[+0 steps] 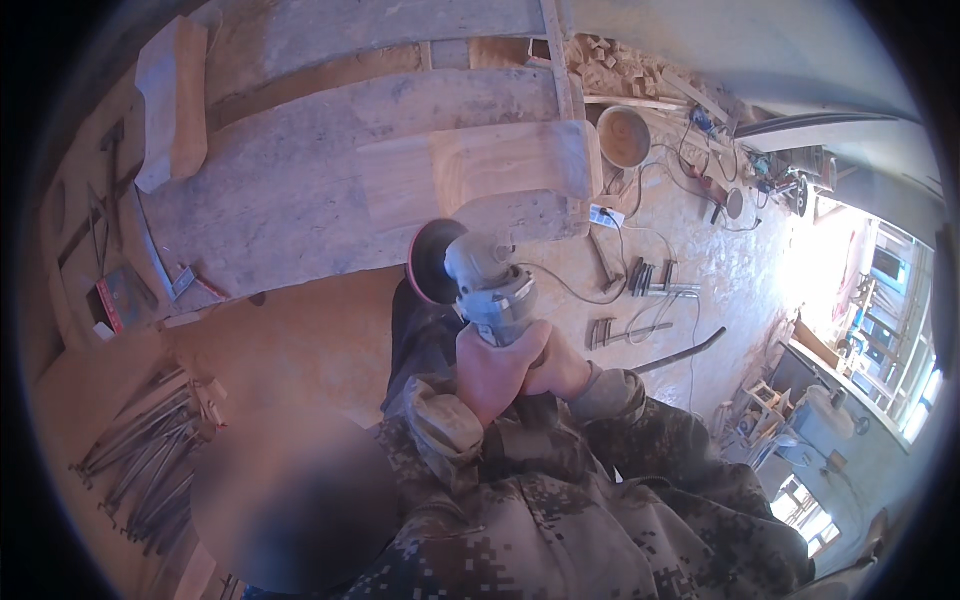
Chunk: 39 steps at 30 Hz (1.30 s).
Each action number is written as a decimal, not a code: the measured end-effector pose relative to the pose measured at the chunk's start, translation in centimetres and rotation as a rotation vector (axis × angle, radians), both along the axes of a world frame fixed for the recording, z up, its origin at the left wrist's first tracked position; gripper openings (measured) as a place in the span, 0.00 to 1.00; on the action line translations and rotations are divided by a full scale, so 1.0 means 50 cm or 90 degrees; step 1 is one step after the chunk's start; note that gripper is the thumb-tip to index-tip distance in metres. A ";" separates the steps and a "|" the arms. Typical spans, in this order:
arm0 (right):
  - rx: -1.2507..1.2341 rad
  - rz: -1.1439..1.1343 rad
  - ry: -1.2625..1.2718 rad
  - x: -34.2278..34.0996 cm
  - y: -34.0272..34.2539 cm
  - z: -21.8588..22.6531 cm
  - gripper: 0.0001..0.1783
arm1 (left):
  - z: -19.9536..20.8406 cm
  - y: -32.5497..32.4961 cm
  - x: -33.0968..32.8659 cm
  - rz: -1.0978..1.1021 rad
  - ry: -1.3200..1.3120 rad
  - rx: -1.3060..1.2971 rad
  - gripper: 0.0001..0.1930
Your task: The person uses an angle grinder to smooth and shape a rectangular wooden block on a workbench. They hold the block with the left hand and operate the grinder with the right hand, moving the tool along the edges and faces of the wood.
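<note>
Both my hands are closed round the body of a grey angle grinder (500,300), held in front of my waist at the bench's near edge. My left hand (492,372) wraps it from the left, and my right hand (560,368) grips from the right, close against the left. The grinder's dark round disc with a reddish rim (432,262) faces left, upright. Just beyond it, a long shaped wooden piece (510,165) lies on the worn workbench (270,200). The disc appears apart from that wood. Whether the disc is turning I cannot tell.
Another curved wooden block (172,105) lies at the bench's far left. On the floor to the right are a round basin (625,137), a power strip (607,217), cables and several clamps (655,280). More clamps (145,460) pile up at lower left, beside a blurred round shape (300,495).
</note>
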State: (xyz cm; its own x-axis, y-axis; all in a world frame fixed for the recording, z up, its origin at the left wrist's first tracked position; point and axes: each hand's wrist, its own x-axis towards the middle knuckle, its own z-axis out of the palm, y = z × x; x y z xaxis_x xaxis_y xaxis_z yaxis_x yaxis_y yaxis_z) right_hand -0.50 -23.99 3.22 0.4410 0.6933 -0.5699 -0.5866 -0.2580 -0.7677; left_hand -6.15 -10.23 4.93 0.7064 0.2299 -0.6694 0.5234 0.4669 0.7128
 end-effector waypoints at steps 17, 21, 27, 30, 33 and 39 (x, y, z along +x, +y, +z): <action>0.009 -0.074 0.022 -0.027 -0.028 -0.014 0.32 | -0.021 -0.032 -0.013 0.035 0.018 -0.068 0.12; -0.116 -0.085 -0.002 -0.007 -0.043 0.011 0.29 | -0.007 -0.022 0.045 -0.027 -0.029 -0.125 0.09; -0.142 -0.123 -0.072 0.045 -0.009 0.005 0.23 | -0.056 -0.010 0.093 -0.038 -0.048 -0.123 0.10; -0.162 -0.097 -0.081 0.070 0.011 0.013 0.22 | -0.065 -0.001 0.105 0.002 -0.027 -0.154 0.11; -0.178 -0.067 -0.081 0.081 0.018 0.009 0.22 | -0.077 0.006 0.108 0.022 -0.022 -0.188 0.11; -0.177 -0.058 -0.098 0.087 0.031 0.003 0.23 | -0.069 0.019 0.114 0.025 -0.017 -0.183 0.09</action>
State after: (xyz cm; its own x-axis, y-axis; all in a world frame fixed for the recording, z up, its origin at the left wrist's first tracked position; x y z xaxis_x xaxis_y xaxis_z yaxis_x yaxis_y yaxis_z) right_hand 3.84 -22.46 3.36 0.5893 0.4744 -0.6540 -0.4994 -0.4224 -0.7564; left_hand -0.45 -9.26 1.46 0.7190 0.0612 -0.6923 0.4839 0.6709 0.5619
